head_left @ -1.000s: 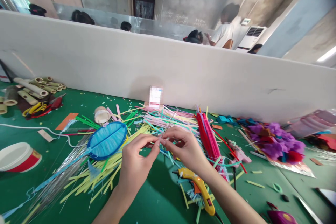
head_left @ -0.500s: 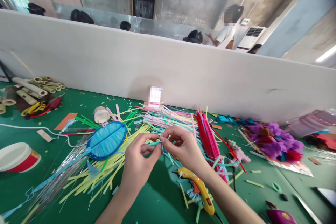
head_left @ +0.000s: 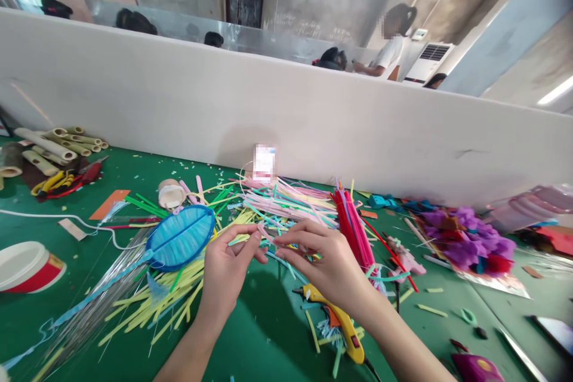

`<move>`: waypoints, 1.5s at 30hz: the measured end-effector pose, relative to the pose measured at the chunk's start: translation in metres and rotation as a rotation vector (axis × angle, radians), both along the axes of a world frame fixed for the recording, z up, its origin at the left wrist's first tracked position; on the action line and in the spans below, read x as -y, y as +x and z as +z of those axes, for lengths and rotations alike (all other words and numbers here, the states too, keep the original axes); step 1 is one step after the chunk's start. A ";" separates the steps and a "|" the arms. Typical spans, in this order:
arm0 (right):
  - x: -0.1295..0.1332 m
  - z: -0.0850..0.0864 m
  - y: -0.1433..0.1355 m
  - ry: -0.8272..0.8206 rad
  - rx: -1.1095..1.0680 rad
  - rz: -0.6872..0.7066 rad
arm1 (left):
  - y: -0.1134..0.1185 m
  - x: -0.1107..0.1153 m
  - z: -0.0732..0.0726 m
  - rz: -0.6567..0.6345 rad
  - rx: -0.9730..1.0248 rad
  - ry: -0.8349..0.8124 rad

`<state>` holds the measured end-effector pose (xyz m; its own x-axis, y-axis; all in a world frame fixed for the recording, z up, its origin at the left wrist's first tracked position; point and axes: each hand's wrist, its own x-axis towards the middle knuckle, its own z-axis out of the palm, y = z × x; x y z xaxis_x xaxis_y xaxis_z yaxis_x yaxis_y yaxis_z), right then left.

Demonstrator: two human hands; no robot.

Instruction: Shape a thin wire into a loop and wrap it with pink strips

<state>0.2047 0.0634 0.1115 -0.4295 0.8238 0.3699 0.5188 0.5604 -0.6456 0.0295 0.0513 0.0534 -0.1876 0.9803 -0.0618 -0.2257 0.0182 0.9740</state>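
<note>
In the middle of the head view, my left hand [head_left: 228,268] pinches a thin pale pink strip [head_left: 267,233] between thumb and index finger. The strip slants down toward my right hand [head_left: 316,250], whose thumb and fingertips close at its other end. Behind the fingers lies a spread of pink, mint and yellow strips [head_left: 299,202]. A blue leaf-shaped piece [head_left: 181,239] with a dark blue rim rests left of my left hand. Below my right forearm is a yellow glue gun [head_left: 338,316]; a bundle of red fuzzy stems [head_left: 356,230] lies beyond my right wrist.
Yellow strips [head_left: 147,310] and thin wires [head_left: 96,304] cover the left side, near a paper cup [head_left: 31,268]. Bamboo tubes [head_left: 58,146] and pliers [head_left: 58,182] lie far left. Purple crumpled paper [head_left: 465,239] sits right. A white partition [head_left: 286,101] closes the back, with people beyond.
My hands have drawn slightly apart, the left moving left, and the pink strip now shows between them. A thin curved line appears beside the small white box. The view has shifted slightly.
</note>
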 end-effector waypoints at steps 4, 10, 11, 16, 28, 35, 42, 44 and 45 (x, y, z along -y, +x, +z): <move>-0.002 -0.005 0.001 0.104 0.004 -0.014 | 0.003 -0.002 0.001 0.029 0.126 0.003; -0.008 -0.016 0.000 0.262 0.079 -0.090 | 0.005 -0.003 0.003 0.026 0.219 -0.023; -0.009 -0.017 0.000 0.273 0.094 -0.098 | 0.005 -0.003 0.004 0.024 0.215 -0.020; -0.009 -0.020 -0.003 0.293 0.128 -0.096 | 0.005 -0.003 0.005 0.031 0.146 0.001; -0.006 -0.028 0.028 0.593 0.470 -0.227 | 0.008 -0.009 0.000 0.109 0.107 0.018; 0.008 -0.018 0.056 0.830 0.412 -0.356 | 0.001 -0.015 -0.004 0.068 0.382 -0.106; 0.026 0.000 0.026 0.797 0.176 0.193 | 0.006 -0.012 -0.007 0.009 0.422 -0.098; 0.015 -0.002 0.021 0.742 0.137 0.162 | 0.005 -0.011 -0.007 -0.019 0.429 -0.126; 0.008 -0.004 0.021 0.714 0.128 0.137 | 0.004 -0.010 -0.008 -0.025 0.438 -0.144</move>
